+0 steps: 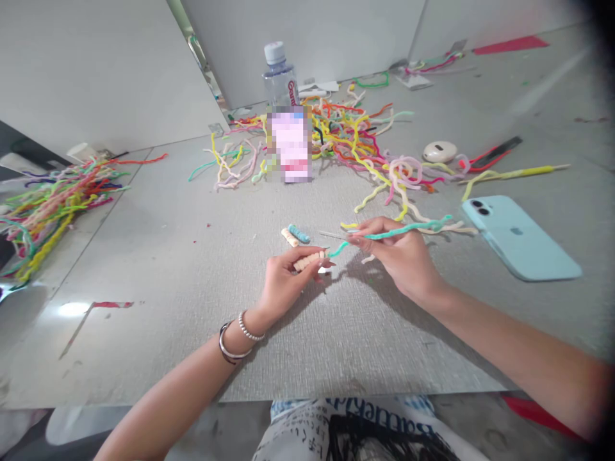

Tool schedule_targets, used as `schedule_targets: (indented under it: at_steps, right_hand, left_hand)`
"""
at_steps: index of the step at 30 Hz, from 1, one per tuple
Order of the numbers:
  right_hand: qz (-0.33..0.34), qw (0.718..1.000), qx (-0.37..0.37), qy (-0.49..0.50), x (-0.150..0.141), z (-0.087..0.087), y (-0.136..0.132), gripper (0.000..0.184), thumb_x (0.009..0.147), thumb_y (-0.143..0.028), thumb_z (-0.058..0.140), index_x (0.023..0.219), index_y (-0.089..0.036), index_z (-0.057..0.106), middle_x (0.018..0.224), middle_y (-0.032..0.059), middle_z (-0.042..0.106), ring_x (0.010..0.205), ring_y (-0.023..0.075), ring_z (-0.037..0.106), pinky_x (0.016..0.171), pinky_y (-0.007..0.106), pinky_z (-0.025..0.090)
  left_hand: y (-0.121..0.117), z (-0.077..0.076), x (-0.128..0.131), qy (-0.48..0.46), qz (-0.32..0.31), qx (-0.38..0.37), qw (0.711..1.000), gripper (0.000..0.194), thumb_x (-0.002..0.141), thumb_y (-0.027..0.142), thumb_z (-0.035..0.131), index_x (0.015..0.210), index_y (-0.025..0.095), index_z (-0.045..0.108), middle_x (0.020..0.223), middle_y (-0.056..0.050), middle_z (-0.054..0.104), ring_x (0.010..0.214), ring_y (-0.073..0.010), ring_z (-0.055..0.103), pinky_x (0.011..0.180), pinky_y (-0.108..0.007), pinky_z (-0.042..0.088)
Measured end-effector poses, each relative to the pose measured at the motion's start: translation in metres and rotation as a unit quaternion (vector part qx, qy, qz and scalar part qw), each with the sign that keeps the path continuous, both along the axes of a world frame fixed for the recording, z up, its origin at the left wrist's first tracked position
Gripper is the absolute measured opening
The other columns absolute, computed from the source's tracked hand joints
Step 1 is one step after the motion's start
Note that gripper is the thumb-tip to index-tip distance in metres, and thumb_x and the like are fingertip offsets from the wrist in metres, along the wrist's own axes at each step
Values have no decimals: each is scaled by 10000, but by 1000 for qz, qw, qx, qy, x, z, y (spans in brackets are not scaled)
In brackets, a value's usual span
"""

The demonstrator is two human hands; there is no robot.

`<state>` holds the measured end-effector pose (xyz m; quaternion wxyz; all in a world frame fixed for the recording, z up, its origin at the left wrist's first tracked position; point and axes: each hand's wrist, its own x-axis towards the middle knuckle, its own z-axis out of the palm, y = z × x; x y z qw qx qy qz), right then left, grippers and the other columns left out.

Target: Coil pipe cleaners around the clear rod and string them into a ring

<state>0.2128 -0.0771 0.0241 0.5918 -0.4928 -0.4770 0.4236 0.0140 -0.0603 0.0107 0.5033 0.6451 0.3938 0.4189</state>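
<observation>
My left hand [293, 272] is closed, its fingers pinching a cream ribbed piece of fuzzy yarn [307, 261]. From that piece's right end a teal fuzzy strand [341, 248] runs across to my right hand [391, 253]. There the fingers are pinched together on a thin metal needle-like rod [331, 234], which points left, and on the teal strand, whose tail trails to the right. Just beyond my left hand, a small blue ribbed piece [298, 233] lies beside a small cream ribbed piece [289, 237]. The tip of the rod stands apart from both.
A phone in a light blue case [523, 237] lies at the right. Behind are a tangle of coloured strands [355, 131], a clear bottle [281, 80], a blurred-out upright screen [291, 147] and a white oval case [439, 152]. Another strand pile [62, 205] is at left.
</observation>
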Motion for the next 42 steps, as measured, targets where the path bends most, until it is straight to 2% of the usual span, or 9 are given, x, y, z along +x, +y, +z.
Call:
schedule_targets:
  at_steps: [5, 10, 15, 19, 24, 30, 33, 37, 42]
  right_hand:
    - [-14, 994, -89, 61, -2, 0, 2, 305, 596, -438, 863, 664, -219, 662, 661, -3, 676, 625, 149, 605, 542, 265, 421]
    - [33, 986, -141, 78, -4, 3, 0, 363, 551, -398, 889, 689, -200, 619, 671, 0, 676, 639, 153, 628, 551, 259, 435]
    - [103, 983, -120, 97, -8, 5, -3, 372, 522, -355, 903, 686, -198, 608, 774, 1, 691, 668, 138, 632, 607, 268, 498]
    - [118, 983, -100, 100, -9, 6, -4, 363, 542, -346, 897, 637, -203, 577, 762, -8, 698, 700, 151, 656, 643, 282, 513]
    - [89, 987, -99, 89, -8, 7, -3, 370, 533, -376, 897, 602, -209, 575, 697, -8, 689, 661, 165, 649, 646, 316, 511]
    - [59, 989, -100, 94, -10, 4, -3, 381, 521, -375, 904, 562, -212, 562, 556, -38, 600, 558, 147, 570, 574, 303, 434]
    - [42, 988, -108, 103, -11, 0, -3, 383, 509, -369, 912, 557, -213, 566, 548, -44, 583, 549, 141, 549, 568, 296, 413]
    - [19, 989, -114, 92, -14, -5, -5, 386, 528, -388, 902, 571, -218, 558, 564, -47, 566, 574, 155, 563, 587, 309, 423]
    - [9, 994, -74, 79, -18, -7, -13, 378, 593, -407, 872, 601, -221, 544, 630, -38, 601, 687, 186, 637, 678, 338, 471]
  left_hand:
    - [-2, -1, -2, 20, -12, 16, 1000, 224, 843, 357, 702, 971, 175, 726, 791, -39, 771, 571, -115, 693, 597, -213, 584]
    - [-2, -2, -1, -5, 6, 25, 1000, 197, 835, 337, 713, 944, 173, 721, 808, -37, 770, 584, -107, 697, 592, -192, 575]
    - [-2, -2, -1, 9, 10, 26, 1000, 209, 829, 355, 716, 933, 173, 721, 774, -30, 756, 595, -110, 695, 599, -192, 565]
    - [-2, -1, -2, 27, 4, 20, 999, 246, 839, 397, 697, 939, 173, 720, 806, -45, 756, 621, -121, 698, 615, -212, 568]
    - [-5, 3, -1, 13, -24, 2, 1000, 302, 829, 442, 695, 927, 158, 715, 792, -60, 756, 611, -132, 701, 601, -222, 573]
    - [-7, 3, -1, 12, -57, -7, 998, 299, 823, 422, 709, 922, 139, 708, 717, -62, 744, 606, -138, 701, 584, -211, 557]
    - [-7, 3, -1, 11, -68, -6, 998, 268, 826, 386, 712, 923, 136, 707, 771, -75, 757, 610, -134, 707, 579, -202, 556]
    - [-8, 3, 0, 23, -62, 2, 998, 241, 832, 363, 707, 928, 142, 710, 801, -78, 765, 627, -137, 716, 579, -199, 558]
    - [-9, 0, 1, 37, -59, 5, 998, 234, 836, 360, 707, 955, 159, 719, 803, -69, 767, 642, -141, 721, 588, -203, 556]
